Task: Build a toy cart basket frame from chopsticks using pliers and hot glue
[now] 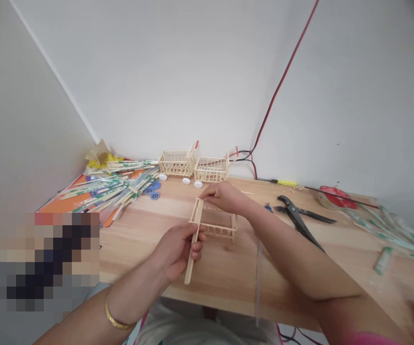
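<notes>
My left hand (178,247) is closed around a few thin wooden chopsticks (191,266), which slant up and away from me. At their far end, the fingertips of my right hand (224,197) are pinched together. A small open frame (216,229) built from wooden sticks stands on the table just beyond and right of my left hand, under my right wrist. The upper part of the chopsticks lies against the frame's left side. My right hand and forearm hide part of the frame.
Two finished stick carts (176,164) with white wheels stand by the wall. Wrapped chopsticks (131,184) and blue caps (152,190) lie left. Pliers (296,218), a red-and-white container (336,197) and empty wrappers (401,230) are on the right. A cable (286,76) runs down the wall.
</notes>
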